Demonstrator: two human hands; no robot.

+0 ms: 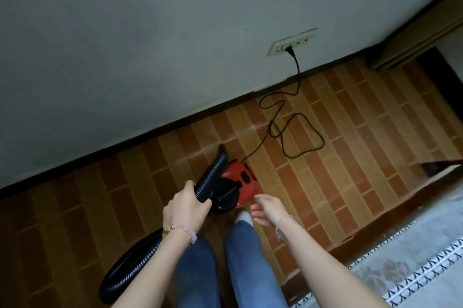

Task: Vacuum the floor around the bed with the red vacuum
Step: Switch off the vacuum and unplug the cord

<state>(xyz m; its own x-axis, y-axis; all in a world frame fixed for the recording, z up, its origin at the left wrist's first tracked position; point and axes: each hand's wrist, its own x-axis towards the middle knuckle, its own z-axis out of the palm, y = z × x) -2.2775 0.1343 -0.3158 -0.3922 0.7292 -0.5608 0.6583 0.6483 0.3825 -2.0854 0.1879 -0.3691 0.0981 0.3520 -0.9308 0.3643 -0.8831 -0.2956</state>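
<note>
Curled round the hose [211,174], the left hand [185,210] holds it; the right hand [263,210], at 4 o'clock from the vacuum [244,177], is loose, holding nothing.

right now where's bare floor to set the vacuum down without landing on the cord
Bare floor lies between the cord loops and the bed, and a second patch on the left, between the skirting and the hose. It is crowded in the middle: the red vacuum, the left hand gripping the hose, the open right hand and a foot.
</note>
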